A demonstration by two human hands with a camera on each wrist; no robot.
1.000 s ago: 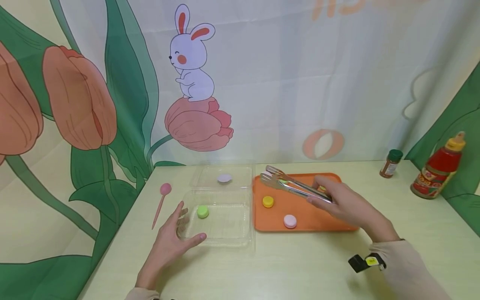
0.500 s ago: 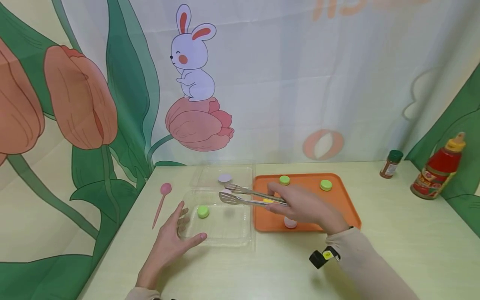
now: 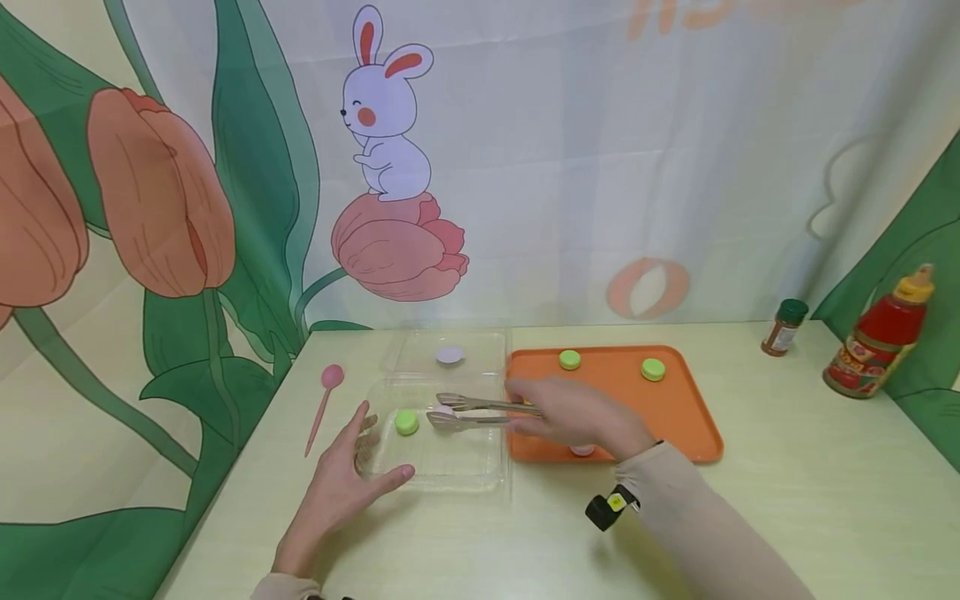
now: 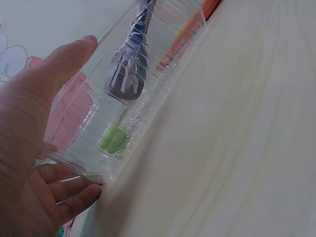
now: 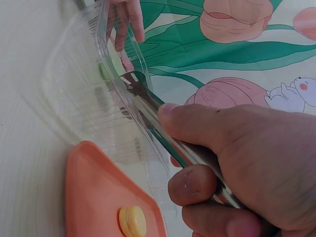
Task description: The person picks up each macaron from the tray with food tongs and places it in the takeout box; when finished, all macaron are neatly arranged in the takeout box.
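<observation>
My right hand [image 3: 573,412] grips metal tongs [image 3: 487,406], fingers and thumb curled round the handles. The tong heads reach into the clear plastic container [image 3: 450,482], with a pale pink macaron [image 3: 444,411] between them. Left of it in the container sits a green macaron [image 3: 407,422]. My left hand [image 3: 337,475] holds the container's near left corner, its thumb along the front wall and fingers at the left side. In the left wrist view the tong head [image 4: 126,74] shows through the plastic, and the pink macaron is hidden there.
An orange tray [image 3: 675,425] adjoins the container's right side; it bears green macarons [image 3: 570,360], a yellow macaron [image 5: 132,221] and a pink one partly hidden. A pink spoon [image 3: 324,408] lies left. A spice jar [image 3: 784,327] and red sauce bottle [image 3: 877,337] stand at the right.
My right hand has moved left from over the tray, carrying the pink macaron in the tongs into the container and lowering it beside the green one. The left hand stays in place.
</observation>
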